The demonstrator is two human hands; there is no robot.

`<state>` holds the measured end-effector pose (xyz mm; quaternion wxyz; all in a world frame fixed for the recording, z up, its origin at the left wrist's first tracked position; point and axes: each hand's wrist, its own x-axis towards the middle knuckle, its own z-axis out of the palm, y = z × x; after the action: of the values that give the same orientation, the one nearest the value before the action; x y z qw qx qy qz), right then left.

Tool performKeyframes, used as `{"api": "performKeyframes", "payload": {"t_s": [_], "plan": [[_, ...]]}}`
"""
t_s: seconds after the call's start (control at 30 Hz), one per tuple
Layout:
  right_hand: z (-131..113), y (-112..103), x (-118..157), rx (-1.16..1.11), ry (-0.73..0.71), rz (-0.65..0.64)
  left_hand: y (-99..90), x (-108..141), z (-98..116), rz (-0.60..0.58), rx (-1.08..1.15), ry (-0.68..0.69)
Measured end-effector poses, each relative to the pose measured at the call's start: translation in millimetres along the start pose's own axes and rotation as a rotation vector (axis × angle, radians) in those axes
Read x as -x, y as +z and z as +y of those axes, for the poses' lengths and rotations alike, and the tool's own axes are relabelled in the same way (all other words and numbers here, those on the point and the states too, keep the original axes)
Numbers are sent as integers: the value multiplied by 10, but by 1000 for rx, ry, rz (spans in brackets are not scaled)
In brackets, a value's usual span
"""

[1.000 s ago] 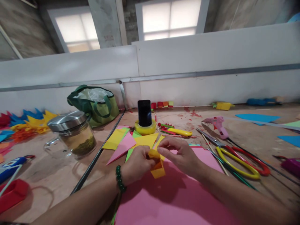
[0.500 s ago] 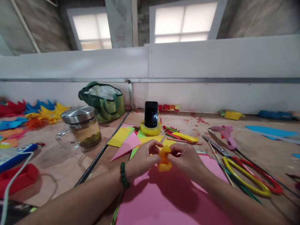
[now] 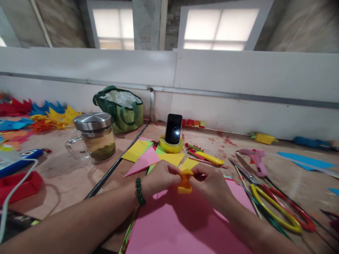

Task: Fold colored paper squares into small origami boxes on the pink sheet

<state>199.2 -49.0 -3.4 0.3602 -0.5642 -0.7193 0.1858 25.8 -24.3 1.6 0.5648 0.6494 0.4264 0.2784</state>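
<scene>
Between my two hands is a small folded yellow-orange paper piece (image 3: 185,182), held above a large pink paper sheet (image 3: 180,225). My left hand (image 3: 164,176), with a green bead bracelet (image 3: 139,191) at the wrist, pinches its left side. On the right side, my right hand (image 3: 209,180) grips it between thumb and fingers. The piece bends inward in the middle. Beyond my hands lie a pink paper triangle (image 3: 143,161) and yellow sheets (image 3: 171,158).
A phone (image 3: 173,128) leans on a yellow tape roll (image 3: 171,145). Left are a glass mug (image 3: 102,141) and green bag (image 3: 129,118). Right lie a yellow cutter (image 3: 210,157), pink glue gun (image 3: 255,158) and scissors (image 3: 275,208).
The camera view has tilted slightly. Both hands keep their grip on the yellow-orange piece, which looks more pinched in at its middle and turned a little.
</scene>
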Motion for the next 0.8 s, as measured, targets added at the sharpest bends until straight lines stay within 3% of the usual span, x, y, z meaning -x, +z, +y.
{"api": "performKeyframes", "payload": {"t_s": [0.2,0.4,0.6,0.8], "plan": [[-51,17,21,67,-40,-10,21,16,-59,57,-114,71],[-70,51,42,62,13,-64,41,43,-105,131,-354,197],[-33,44,37,67,-55,30,36,0,-108,48,-165,113],[-56,-14,16,-120,-159,-29,30,-9,-125,110,-197,145]]}}
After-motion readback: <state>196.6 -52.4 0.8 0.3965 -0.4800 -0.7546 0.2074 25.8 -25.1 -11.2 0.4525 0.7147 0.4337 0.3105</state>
